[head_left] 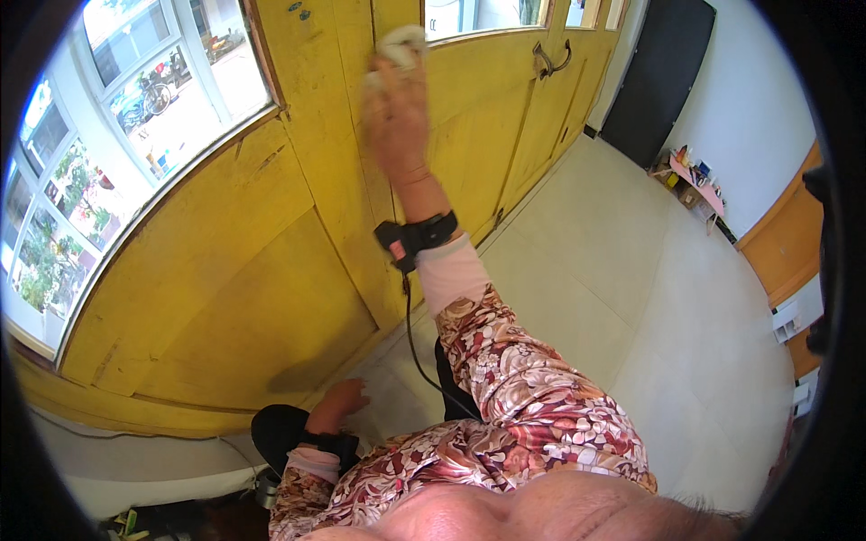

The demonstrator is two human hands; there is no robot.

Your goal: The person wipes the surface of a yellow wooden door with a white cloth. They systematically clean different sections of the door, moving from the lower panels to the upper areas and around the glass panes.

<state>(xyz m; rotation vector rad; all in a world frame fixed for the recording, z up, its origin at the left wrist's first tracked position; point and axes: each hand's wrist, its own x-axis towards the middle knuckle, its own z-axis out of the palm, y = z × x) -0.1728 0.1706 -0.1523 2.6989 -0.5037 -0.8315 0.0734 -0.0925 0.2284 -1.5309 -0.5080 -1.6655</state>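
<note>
My right hand (397, 122) is raised against the yellow wooden door (334, 171), its fingers pressing a crumpled white cloth (403, 47) to the upright beside the glass panes. A little motion blur softens the hand's outline. A black strap with a small box (417, 240) goes round that wrist, and a black cable hangs from it. Low on the left, my left hand (341, 403) hovers near my dark-clad knee (275, 433), close to the bottom of the door. It looks loosely spread and holds nothing that I can see. Another black band circles the left wrist.
Metal ring handles (552, 60) stick out from the door farther right. Window panes (144, 99) fill the upper left. Pale floor tiles (577, 243) stretch right to a low pink shelf (696, 183) with small items and a dark panel (658, 81) against the wall.
</note>
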